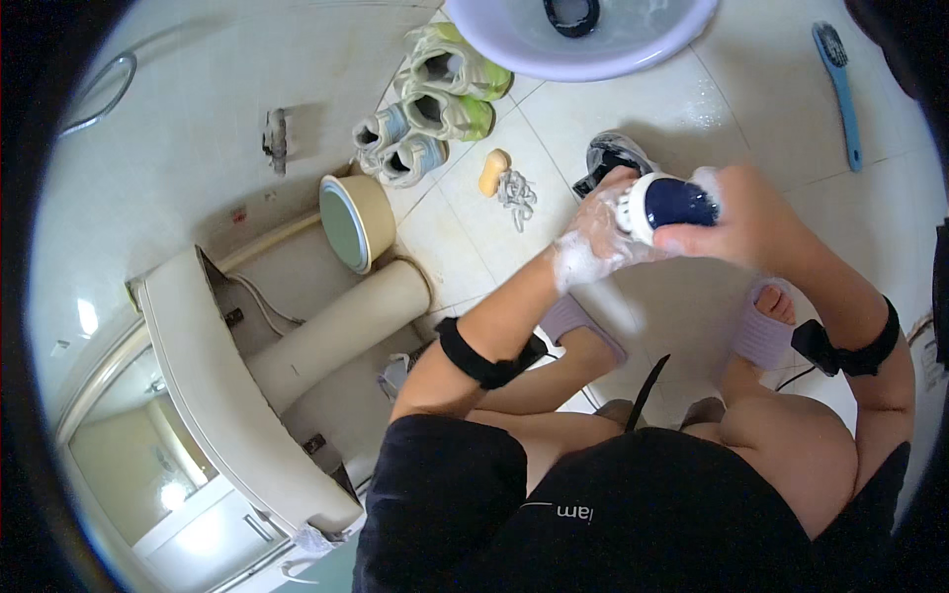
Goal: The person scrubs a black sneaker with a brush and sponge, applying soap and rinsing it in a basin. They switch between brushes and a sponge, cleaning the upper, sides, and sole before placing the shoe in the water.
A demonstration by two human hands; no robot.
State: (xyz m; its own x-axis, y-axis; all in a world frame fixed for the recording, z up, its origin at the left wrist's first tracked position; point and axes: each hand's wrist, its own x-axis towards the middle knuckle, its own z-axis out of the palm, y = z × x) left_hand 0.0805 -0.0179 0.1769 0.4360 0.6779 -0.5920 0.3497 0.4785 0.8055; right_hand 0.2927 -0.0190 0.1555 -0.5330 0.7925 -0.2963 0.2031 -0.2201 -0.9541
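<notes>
Both hands meet over the floor in front of me, on a navy and white shoe wet with lather. My right hand is closed round its right end, thumb along the near side. White foam covers my left hand, which grips the other end; its fingers are partly hidden. Much of the shoe's shape is covered by the hands. Just beyond the left hand is a dark shoe with a grey edge. Left of it, a yellowish bar of soap and a bundle of pale shoelaces lie on the tiles.
A lilac basin of water holds a dark rounded thing. Pale green sneakers and light blue sneakers stand by the left wall. A beige bucket is near a pipe. At far right lies a blue brush.
</notes>
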